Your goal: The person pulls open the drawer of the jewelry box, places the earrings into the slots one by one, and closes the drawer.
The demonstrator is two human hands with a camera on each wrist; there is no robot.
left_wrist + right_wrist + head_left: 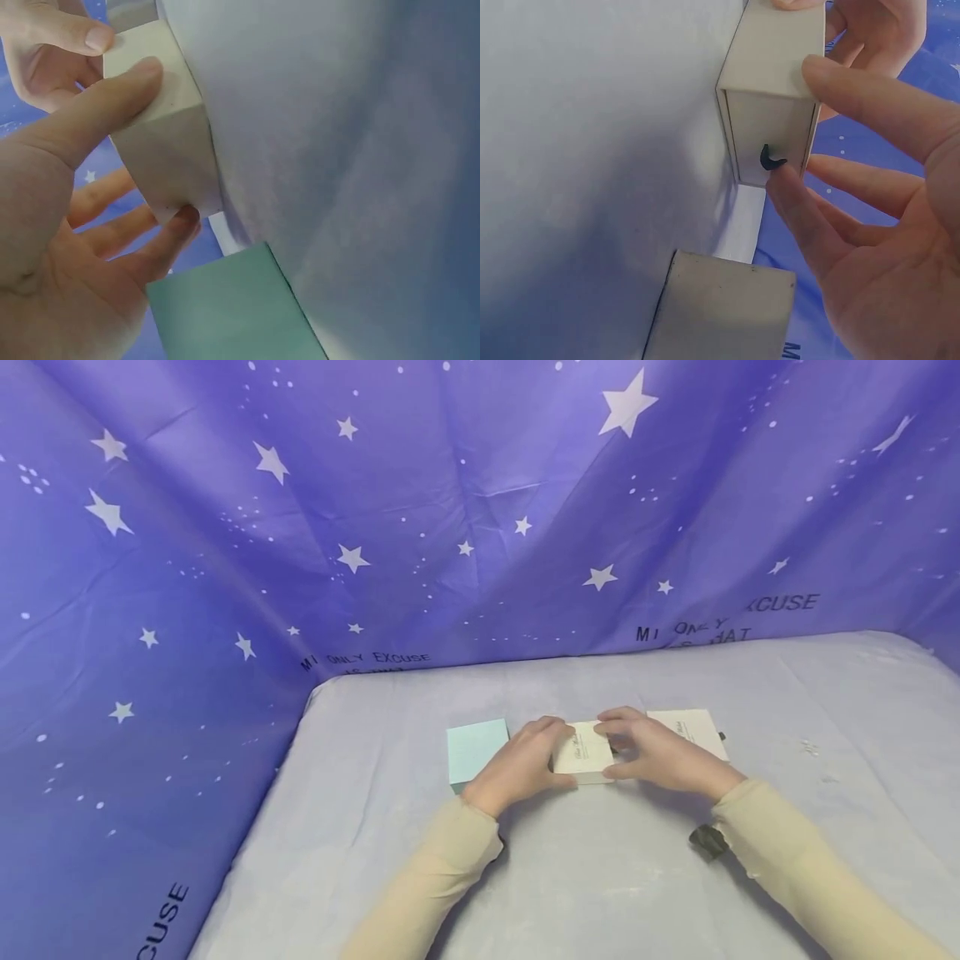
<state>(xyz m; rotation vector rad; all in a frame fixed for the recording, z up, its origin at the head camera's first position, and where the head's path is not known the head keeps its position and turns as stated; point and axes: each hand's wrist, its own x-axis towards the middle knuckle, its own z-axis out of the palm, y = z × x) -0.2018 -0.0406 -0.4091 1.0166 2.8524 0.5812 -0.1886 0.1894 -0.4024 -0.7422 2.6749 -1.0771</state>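
Note:
A small cream drawer box [584, 750] with dark lettering on its top sits on the table between both hands. My left hand [528, 762] grips its left end; in the left wrist view the thumb lies on the near side of the box [171, 154] and a fingertip touches the end face. My right hand [667, 755] holds the right end, thumb on the near corner. In the right wrist view, its index fingertip touches a short black pull tab [771, 159] on the drawer front. The drawer looks closed. The box's underside is hidden.
Left of the hands stands a light teal box [474, 752]. A larger white lettered box [693, 731] lies partly behind my right hand. Near my right sleeve is a dark object [707, 842]. Small shiny pieces [810, 747] lie far right. A purple star-patterned curtain [465, 510] borders the table.

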